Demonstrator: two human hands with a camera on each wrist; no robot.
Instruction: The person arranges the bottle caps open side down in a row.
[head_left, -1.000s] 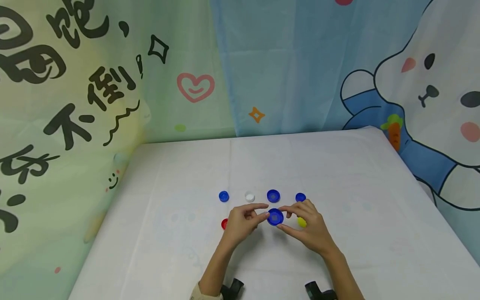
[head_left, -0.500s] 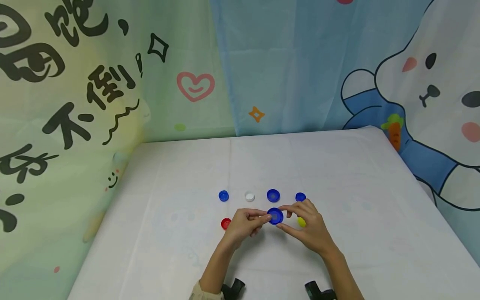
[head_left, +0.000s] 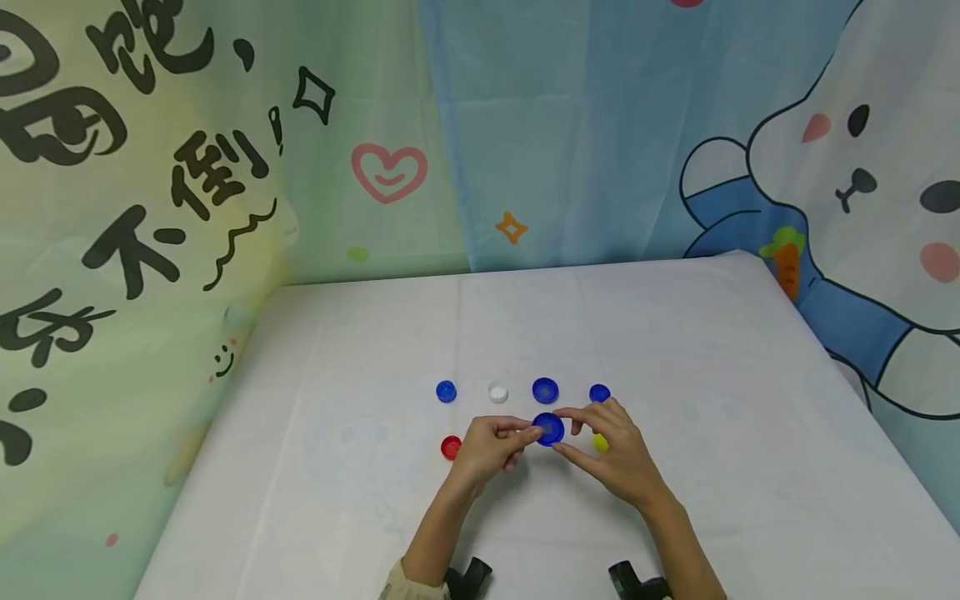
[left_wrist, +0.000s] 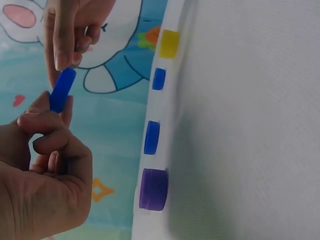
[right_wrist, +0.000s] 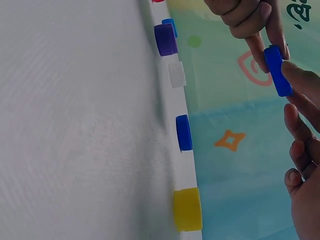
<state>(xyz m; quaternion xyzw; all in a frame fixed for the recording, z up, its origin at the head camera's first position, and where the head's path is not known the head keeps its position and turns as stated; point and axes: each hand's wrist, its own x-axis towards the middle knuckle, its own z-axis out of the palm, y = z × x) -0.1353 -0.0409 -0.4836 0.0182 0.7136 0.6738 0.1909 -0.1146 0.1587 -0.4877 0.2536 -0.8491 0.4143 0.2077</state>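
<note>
A round blue bottle cap (head_left: 549,429) is held up off the table between both hands, its hollow side facing the head camera. My left hand (head_left: 491,454) pinches its left edge between thumb and fingers. On the other side, my right hand (head_left: 615,454) holds the right edge, index finger near the top and thumb near the bottom. Edge-on in the left wrist view, the same blue cap (left_wrist: 62,90) sits between the left hand (left_wrist: 55,170) and the right hand (left_wrist: 75,30). In the right wrist view, the right thumb lies against the cap (right_wrist: 278,71).
Behind the hands lie blue caps (head_left: 446,392) (head_left: 545,390) (head_left: 599,392) and a white cap (head_left: 498,392). A red cap (head_left: 452,447) is left of the left hand. The right hand partly covers a yellow cap (head_left: 601,442). A purple cap (left_wrist: 154,190) shows in the wrist views.
My left index finger has come down onto the cap's left edge, and the left hand has shifted slightly right, exposing more of the red cap. The right hand stays nearly still.
</note>
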